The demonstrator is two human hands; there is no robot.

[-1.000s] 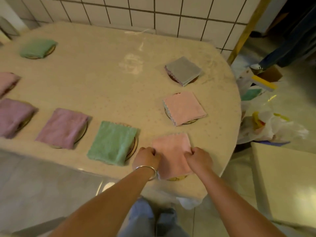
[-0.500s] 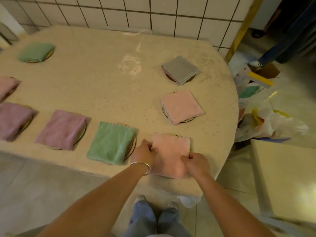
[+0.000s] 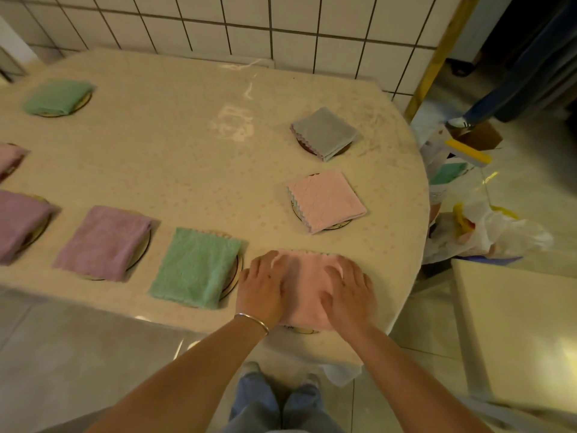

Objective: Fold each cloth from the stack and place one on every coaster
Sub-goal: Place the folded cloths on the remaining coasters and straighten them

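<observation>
A folded pink cloth (image 3: 307,285) lies on a coaster (image 3: 300,330) at the table's near edge. My left hand (image 3: 263,284) lies flat on its left side and my right hand (image 3: 348,290) flat on its right side, fingers spread and pressing down. Other folded cloths cover coasters: a green one (image 3: 195,267), a purple one (image 3: 104,242), another purple one (image 3: 18,225), a pink one (image 3: 326,200), a grey one (image 3: 324,132), a green one (image 3: 57,96) at the far left and a pink one (image 3: 7,157) at the left edge.
The cream oval table (image 3: 187,151) stands against a tiled wall (image 3: 249,23). Plastic bags and clutter (image 3: 477,226) lie on the floor to the right, beside a pale box or stool (image 3: 515,332). A second person's leg (image 3: 499,95) shows at the far right.
Both hands gripped the pink cloth's side edges earlier. Now they have let go and lie flat on top of it, pressing it onto the coaster.
</observation>
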